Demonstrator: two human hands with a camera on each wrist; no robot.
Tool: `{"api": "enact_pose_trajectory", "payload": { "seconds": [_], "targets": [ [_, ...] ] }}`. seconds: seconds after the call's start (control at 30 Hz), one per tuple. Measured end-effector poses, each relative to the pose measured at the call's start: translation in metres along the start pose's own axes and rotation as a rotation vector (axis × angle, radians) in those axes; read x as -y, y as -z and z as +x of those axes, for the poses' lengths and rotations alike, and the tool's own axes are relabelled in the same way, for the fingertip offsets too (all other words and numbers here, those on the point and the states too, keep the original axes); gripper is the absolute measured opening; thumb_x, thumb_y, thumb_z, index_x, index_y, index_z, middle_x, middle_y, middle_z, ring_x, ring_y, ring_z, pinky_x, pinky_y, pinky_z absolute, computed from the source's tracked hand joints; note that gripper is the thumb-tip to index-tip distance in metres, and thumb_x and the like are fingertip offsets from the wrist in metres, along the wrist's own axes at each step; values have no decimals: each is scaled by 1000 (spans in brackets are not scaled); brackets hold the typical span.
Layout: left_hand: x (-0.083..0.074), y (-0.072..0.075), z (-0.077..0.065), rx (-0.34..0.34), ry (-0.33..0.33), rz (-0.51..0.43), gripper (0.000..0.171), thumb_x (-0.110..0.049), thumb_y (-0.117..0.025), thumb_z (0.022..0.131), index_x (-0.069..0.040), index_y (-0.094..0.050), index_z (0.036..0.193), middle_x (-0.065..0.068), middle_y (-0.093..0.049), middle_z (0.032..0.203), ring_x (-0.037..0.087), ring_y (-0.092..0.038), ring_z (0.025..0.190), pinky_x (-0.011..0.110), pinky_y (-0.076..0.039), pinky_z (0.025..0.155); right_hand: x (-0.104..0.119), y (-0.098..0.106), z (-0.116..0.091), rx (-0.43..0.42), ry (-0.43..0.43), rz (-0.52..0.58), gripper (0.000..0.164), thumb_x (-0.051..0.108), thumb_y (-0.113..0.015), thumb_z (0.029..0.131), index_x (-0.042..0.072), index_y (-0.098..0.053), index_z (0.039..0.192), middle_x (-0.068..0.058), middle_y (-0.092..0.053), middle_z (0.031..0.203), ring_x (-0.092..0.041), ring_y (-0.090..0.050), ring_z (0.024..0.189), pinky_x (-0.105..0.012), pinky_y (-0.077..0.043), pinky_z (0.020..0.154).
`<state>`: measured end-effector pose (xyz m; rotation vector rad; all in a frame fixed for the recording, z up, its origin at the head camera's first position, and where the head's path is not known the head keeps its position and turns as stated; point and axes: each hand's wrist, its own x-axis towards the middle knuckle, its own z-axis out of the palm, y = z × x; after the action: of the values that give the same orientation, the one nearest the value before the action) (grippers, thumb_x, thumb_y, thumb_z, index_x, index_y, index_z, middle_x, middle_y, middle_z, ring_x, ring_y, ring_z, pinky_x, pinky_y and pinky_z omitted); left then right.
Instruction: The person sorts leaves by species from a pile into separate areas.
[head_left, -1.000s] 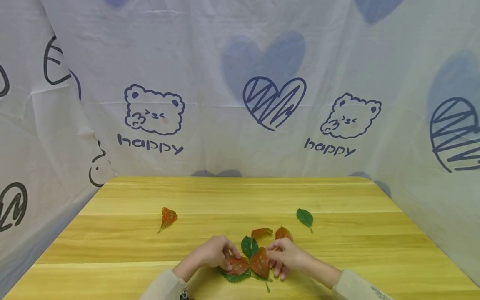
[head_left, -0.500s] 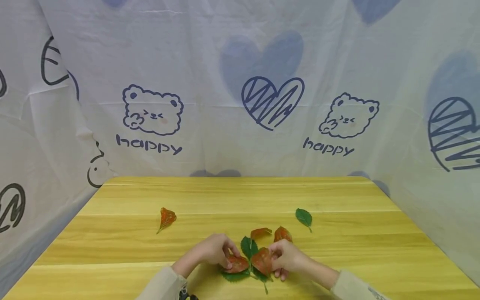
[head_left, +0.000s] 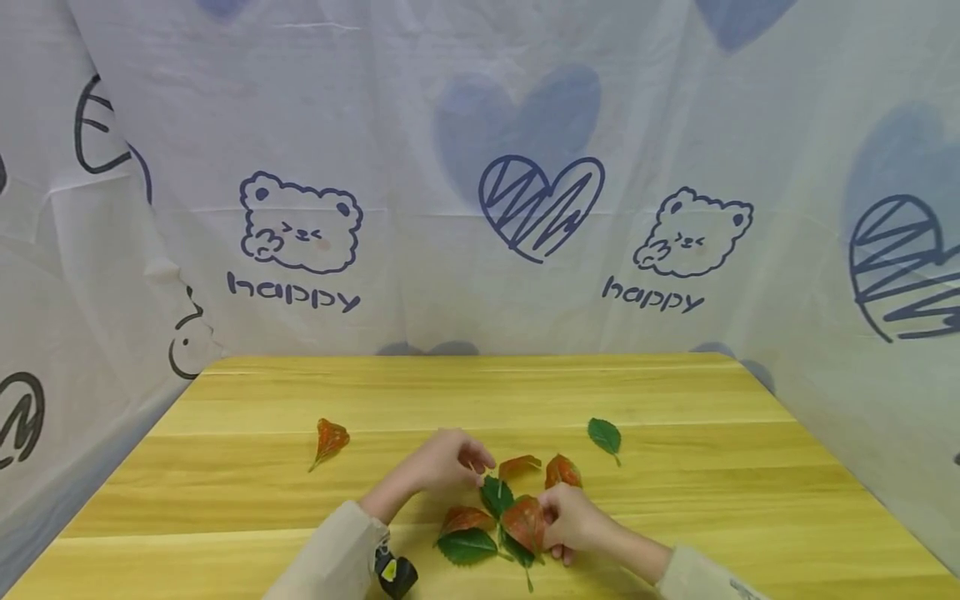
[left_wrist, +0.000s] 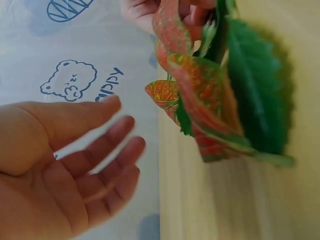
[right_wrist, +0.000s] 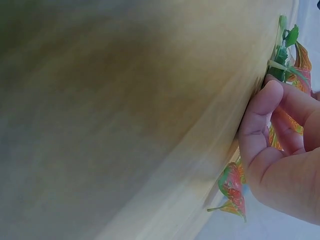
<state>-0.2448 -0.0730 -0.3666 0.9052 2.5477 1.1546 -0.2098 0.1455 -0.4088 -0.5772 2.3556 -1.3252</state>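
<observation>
Several red and green leaves lie in a cluster near the table's front. My right hand (head_left: 576, 521) pinches the edge of a red leaf (head_left: 522, 522), which overlaps a green leaf (head_left: 519, 552). Thumb and fingers come together there in the right wrist view, partly hiding the leaves. My left hand (head_left: 448, 461) hovers with loose fingers, holding nothing, by a curled reddish leaf (head_left: 519, 466) and an upright green leaf (head_left: 495, 497). In front of it, another red leaf (head_left: 467, 520) lies over a green leaf (head_left: 467, 547); the left wrist view shows this red leaf (left_wrist: 210, 107) folded.
A red leaf (head_left: 562, 472) lies just beyond my right hand. Farther off, an orange-red leaf (head_left: 328, 441) lies at left and a green leaf (head_left: 604, 437) at right on the wooden table (head_left: 225, 467). A printed curtain (head_left: 420, 250) stands behind the table.
My left hand has let go of the left red leaf and moved up and away from it. The right hand has shifted its grip slightly on the right red leaf, which has turned a little.
</observation>
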Motion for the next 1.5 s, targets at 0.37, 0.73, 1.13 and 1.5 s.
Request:
{"api": "enact_pose_trajectory", "payload": {
  "seconds": [0.37, 0.73, 1.13, 1.5],
  "targets": [
    [-8, -4, 45, -5, -127, 38, 12, 3, -61, 81, 0, -67, 92, 8, -65, 85, 18, -60, 78, 23, -47, 67, 3, 0, -1, -9, 17, -39, 23, -19, -56, 63, 3, -51, 59, -1, -49, 44, -5, -46, 35, -22, -42, 34],
    [-6, -17, 76, 30, -191, 40, 12, 0, -63, 81, 0, -68, 92, 6, -66, 83, 13, -59, 75, 21, -46, 67, 1, 0, -1, -10, 15, -48, 21, -17, -56, 63, 4, -53, 60, -1, -48, 44, -6, -46, 35, -22, -42, 34],
    [-3, -31, 100, 131, -296, 64, 17, 3, -62, 81, 3, -66, 97, 12, -64, 97, 27, -56, 91, 31, -45, 81, 1, 0, -1, 1, 20, -60, 21, -17, -56, 64, 4, -56, 62, -1, -49, 46, -5, -47, 36, -22, -43, 35],
    [-2, -42, 104, 222, -213, 87, 32, 6, -60, 81, 1, -60, 113, 11, -60, 112, 20, -52, 104, 25, -41, 86, 1, 1, 0, 11, -2, -50, 21, -17, -58, 66, 4, -57, 64, -1, -49, 46, -5, -46, 36, -23, -43, 35]
  ]
}}
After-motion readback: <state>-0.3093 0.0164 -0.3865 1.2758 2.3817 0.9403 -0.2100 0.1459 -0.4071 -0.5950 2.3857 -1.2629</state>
